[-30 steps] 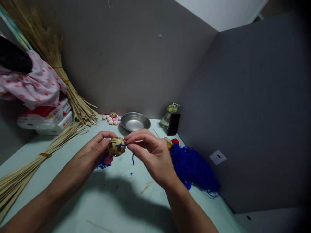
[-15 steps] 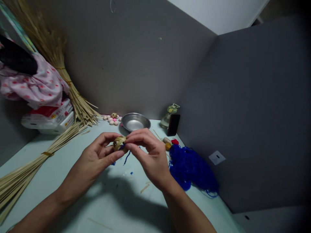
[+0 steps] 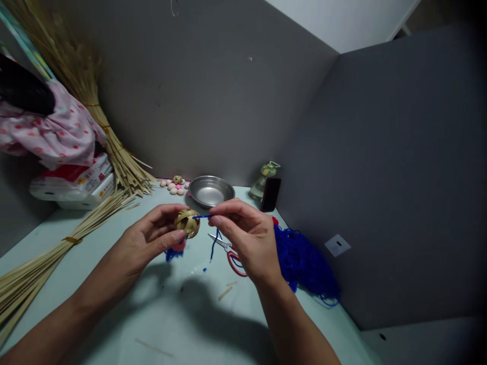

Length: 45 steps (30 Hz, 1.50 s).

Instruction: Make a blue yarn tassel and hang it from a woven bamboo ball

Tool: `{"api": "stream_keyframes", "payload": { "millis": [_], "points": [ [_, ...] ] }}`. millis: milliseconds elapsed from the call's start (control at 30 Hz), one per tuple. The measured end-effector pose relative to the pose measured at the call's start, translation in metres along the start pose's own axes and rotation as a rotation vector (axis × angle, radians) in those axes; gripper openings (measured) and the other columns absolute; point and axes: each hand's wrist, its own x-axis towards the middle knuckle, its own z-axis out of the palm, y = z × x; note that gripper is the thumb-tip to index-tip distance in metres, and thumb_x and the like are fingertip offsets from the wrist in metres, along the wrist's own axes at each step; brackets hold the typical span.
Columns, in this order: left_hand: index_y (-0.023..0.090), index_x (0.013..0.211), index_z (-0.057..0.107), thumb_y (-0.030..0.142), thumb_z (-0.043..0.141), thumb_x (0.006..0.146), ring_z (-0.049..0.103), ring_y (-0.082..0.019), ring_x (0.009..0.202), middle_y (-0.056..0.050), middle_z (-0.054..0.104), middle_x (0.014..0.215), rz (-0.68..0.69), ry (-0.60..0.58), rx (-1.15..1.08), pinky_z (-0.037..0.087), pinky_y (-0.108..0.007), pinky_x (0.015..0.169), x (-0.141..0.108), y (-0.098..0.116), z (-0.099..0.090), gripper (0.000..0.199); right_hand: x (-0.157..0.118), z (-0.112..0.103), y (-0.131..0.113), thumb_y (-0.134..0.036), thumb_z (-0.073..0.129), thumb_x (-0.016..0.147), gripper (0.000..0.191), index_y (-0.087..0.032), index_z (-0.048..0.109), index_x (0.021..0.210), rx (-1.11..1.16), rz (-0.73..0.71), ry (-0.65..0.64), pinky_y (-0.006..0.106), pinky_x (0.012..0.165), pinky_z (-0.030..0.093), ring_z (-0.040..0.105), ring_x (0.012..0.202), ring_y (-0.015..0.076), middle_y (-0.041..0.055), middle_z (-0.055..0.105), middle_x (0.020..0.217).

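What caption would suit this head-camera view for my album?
Left hand cradles a small woven ball while right hand pinches blue yarn at it, above red-handled scissors.

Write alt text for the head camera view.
Two bare hands work over a pale table: the left hand holds a small woven bamboo ball, and the right hand pinches a blue yarn strand that meets it. Red-handled scissors lie nearby, beside a heap of blue yarn; a steel bowl sits beyond.
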Motion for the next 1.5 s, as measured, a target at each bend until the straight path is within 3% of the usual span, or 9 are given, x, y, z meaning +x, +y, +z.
{"api": "stream_keyframes", "payload": {
  "millis": [167, 267, 467, 633, 933, 1133, 1200, 1400, 1500],
  "points": [
    [0.038, 0.122, 0.068, 0.044, 0.082, 0.087, 0.063, -0.027, 0.128, -0.001, 0.069, 0.136, 0.021, -0.046, 0.021, 0.053, -0.032, 0.108, 0.001, -0.006, 0.001, 0.038, 0.001, 0.002, 0.004, -0.017, 0.076, 0.091, 0.008, -0.024, 0.079, 0.089, -0.194, -0.141, -0.082, 0.032, 0.086, 0.055, 0.066, 0.093, 0.0166, 0.0016, 0.071, 0.093],
    [0.037, 0.121, 0.068, 0.045, 0.082, 0.086, 0.065, -0.028, 0.126, -0.002, 0.068, 0.136, 0.030, -0.048, 0.044, 0.056, -0.032, 0.103, 0.001, -0.008, 0.001, 0.038, 0.001, 0.003, 0.004, -0.015, 0.074, 0.091, 0.010, -0.024, 0.077, 0.090, -0.265, -0.172, -0.117, 0.033, 0.088, 0.055, 0.066, 0.097, 0.0173, 0.0025, 0.071, 0.097],
    [0.035, 0.118, 0.069, 0.050, 0.072, 0.094, 0.071, -0.025, 0.105, -0.002, 0.074, 0.112, 0.047, -0.021, 0.080, 0.059, -0.030, 0.084, -0.001, -0.006, 0.003, 0.029, -0.002, 0.004, 0.004, -0.016, 0.074, 0.092, 0.009, -0.024, 0.075, 0.089, -0.278, -0.164, -0.150, 0.033, 0.089, 0.056, 0.066, 0.097, 0.0175, 0.0024, 0.070, 0.097],
    [0.033, 0.114, 0.069, 0.045, 0.073, 0.094, 0.068, -0.024, 0.107, -0.001, 0.073, 0.108, 0.049, -0.044, 0.021, 0.055, -0.031, 0.092, 0.000, -0.008, 0.001, 0.023, -0.005, 0.006, 0.004, -0.016, 0.073, 0.094, 0.008, -0.023, 0.075, 0.092, -0.318, -0.171, -0.179, 0.031, 0.089, 0.054, 0.067, 0.097, 0.0162, 0.0024, 0.068, 0.099],
    [0.032, 0.111, 0.069, 0.044, 0.073, 0.095, 0.065, -0.018, 0.080, 0.002, 0.071, 0.091, -0.020, -0.061, -0.056, 0.053, -0.028, 0.077, -0.001, -0.009, 0.000, 0.021, -0.006, 0.009, 0.004, -0.018, 0.068, 0.098, 0.007, -0.023, 0.072, 0.094, -0.459, -0.237, -0.236, 0.031, 0.088, 0.054, 0.066, 0.095, 0.0167, 0.0033, 0.066, 0.098],
    [0.030, 0.106, 0.073, 0.044, 0.078, 0.091, 0.065, -0.018, 0.094, 0.003, 0.073, 0.099, 0.038, 0.034, -0.021, 0.049, -0.024, 0.082, 0.002, -0.002, -0.010, 0.022, -0.012, 0.013, -0.005, -0.020, 0.067, 0.100, 0.001, -0.020, 0.068, 0.100, -0.597, -0.366, -0.121, 0.030, 0.082, 0.053, 0.066, 0.095, 0.0172, 0.0045, 0.070, 0.100],
    [0.029, 0.107, 0.073, 0.043, 0.078, 0.091, 0.065, -0.018, 0.094, 0.003, 0.073, 0.099, 0.045, 0.054, -0.043, 0.049, -0.025, 0.083, 0.003, 0.002, -0.014, 0.022, -0.016, 0.012, -0.008, -0.021, 0.064, 0.102, 0.007, -0.018, 0.068, 0.097, -0.720, -0.364, -0.232, 0.027, 0.075, 0.051, 0.065, 0.086, 0.0152, 0.0030, 0.071, 0.093],
    [0.027, 0.109, 0.072, 0.043, 0.079, 0.090, 0.066, -0.018, 0.086, 0.001, 0.075, 0.094, 0.027, 0.080, -0.061, 0.050, -0.028, 0.077, 0.003, 0.007, -0.015, 0.026, -0.044, 0.038, 0.015, -0.016, 0.062, 0.098, 0.010, -0.015, 0.069, 0.090, -1.110, -0.285, -1.093, 0.029, 0.048, 0.037, 0.062, 0.064, 0.0157, 0.0028, 0.072, 0.088],
    [0.027, 0.108, 0.073, 0.045, 0.080, 0.088, 0.066, -0.018, 0.085, 0.001, 0.075, 0.095, 0.041, 0.085, -0.046, 0.051, -0.028, 0.077, 0.001, 0.010, -0.010, 0.028, -0.066, 0.066, 0.048, -0.012, 0.063, 0.093, 0.008, -0.012, 0.069, 0.098, -1.097, -0.259, -1.275, 0.032, 0.048, 0.043, 0.066, 0.069, 0.0198, 0.0071, 0.072, 0.094]
  ]
}}
